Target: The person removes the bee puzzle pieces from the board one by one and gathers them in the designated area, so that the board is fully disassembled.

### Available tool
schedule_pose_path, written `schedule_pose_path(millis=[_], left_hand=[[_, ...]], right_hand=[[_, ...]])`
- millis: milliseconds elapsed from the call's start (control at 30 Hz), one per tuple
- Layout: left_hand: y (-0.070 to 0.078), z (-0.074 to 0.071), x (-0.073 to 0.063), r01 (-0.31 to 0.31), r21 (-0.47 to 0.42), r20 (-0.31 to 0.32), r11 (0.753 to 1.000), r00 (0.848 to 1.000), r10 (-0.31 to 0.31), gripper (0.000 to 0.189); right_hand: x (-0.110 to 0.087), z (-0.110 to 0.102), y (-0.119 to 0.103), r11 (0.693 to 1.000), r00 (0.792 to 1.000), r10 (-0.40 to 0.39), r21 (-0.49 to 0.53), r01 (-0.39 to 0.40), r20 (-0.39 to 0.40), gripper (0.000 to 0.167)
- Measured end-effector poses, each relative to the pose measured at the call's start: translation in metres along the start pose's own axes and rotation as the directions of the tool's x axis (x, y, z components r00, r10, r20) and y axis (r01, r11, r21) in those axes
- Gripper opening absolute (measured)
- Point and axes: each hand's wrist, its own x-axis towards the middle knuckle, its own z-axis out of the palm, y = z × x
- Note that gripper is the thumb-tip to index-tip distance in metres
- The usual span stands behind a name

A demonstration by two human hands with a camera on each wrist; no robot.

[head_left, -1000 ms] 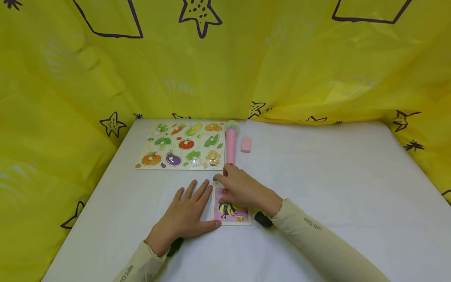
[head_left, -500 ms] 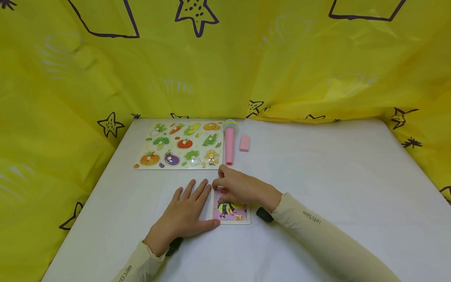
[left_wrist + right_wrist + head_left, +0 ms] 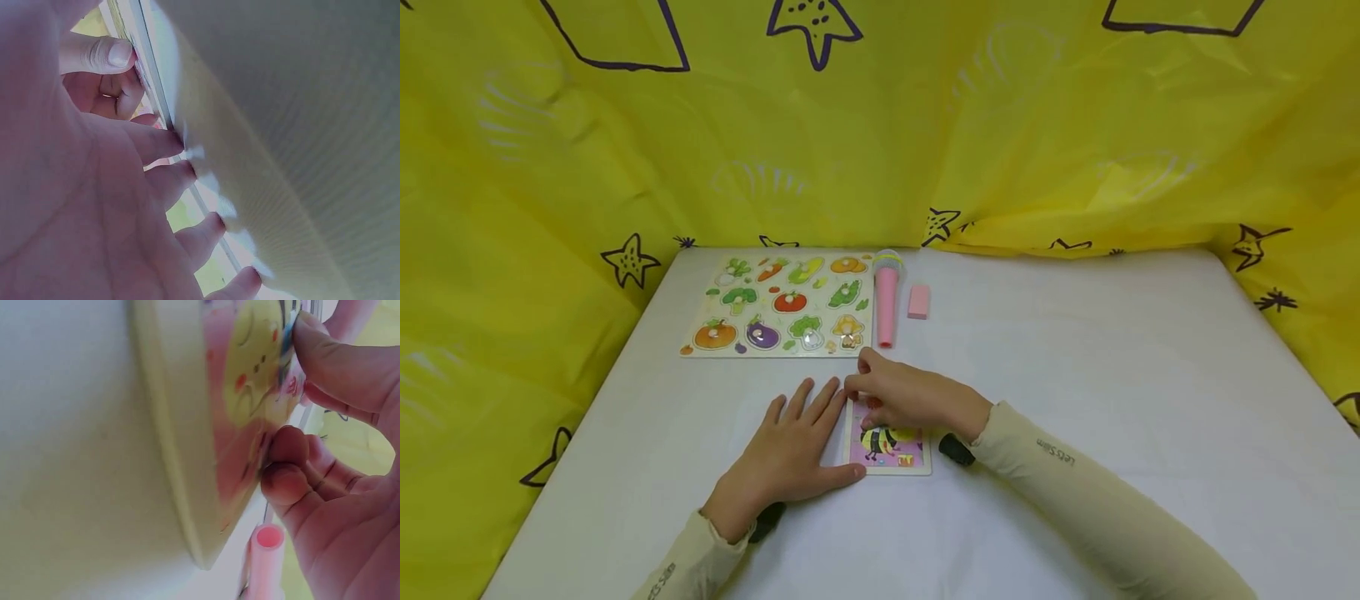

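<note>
While hands (image 3: 790, 454) (image 3: 913, 396) touch rectangular bee-printed board (image 3: 883, 460) | tapered microphone (image 3: 887, 307) lies beyond

A hand could pass freely over the table (image 3: 1112, 358) right of the pink block (image 3: 918, 302); beyond the bee picture (image 3: 886, 450), the microphone (image 3: 886, 304) and vegetable board (image 3: 818, 307) obstruct, while the left hand (image 3: 786, 450) blocks its left side

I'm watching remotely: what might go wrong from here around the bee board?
1. The bee board might shift or pivot: the left hand lies along its left side with the thumb at the near-left corner, so the right side looks unbraced.
2. The right hand sits just short of the pink microphone; a forward move could knock it.
3. The right hand covers much of the board's far part in the head view, so a slip there might go unnoticed.
</note>
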Motion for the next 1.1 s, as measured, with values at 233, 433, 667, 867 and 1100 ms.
schedule_pose_path(millis=[233, 433, 667, 867, 1100], left_hand=[[0.002, -0.002, 0.0, -0.002, -0.002, 0.0, 1.0, 1.0, 0.002, 0.105], [0.003, -0.004, 0.002, -0.012, 0.0, -0.009, 1.0, 1.0, 0.012, 0.103], [0.003, -0.005, 0.002, -0.02, -0.006, -0.016, 1.0, 1.0, 0.02, 0.101], [0.002, -0.003, 0.0, -0.019, -0.011, -0.018, 1.0, 1.0, 0.019, 0.103], [0.003, -0.002, -0.004, 0.0, -0.03, -0.017, 1.0, 1.0, 0.0, 0.104]], right_hand=[[-0.001, -0.001, -0.003, 0.999, 1.0, 0.029, 0.034, -0.029, -0.002, 0.034], [-0.007, 0.003, -0.003, 0.995, 0.997, 0.054, 0.088, -0.049, -0.06, 0.035], [-0.012, 0.007, -0.005, 0.987, 0.991, 0.069, 0.155, -0.051, -0.113, 0.034], [-0.014, 0.011, -0.007, 0.99, 0.987, 0.027, 0.138, -0.005, -0.157, 0.03], [-0.016, 0.012, -0.008, 0.985, 0.981, 0.015, 0.169, 0.019, -0.196, 0.022]])
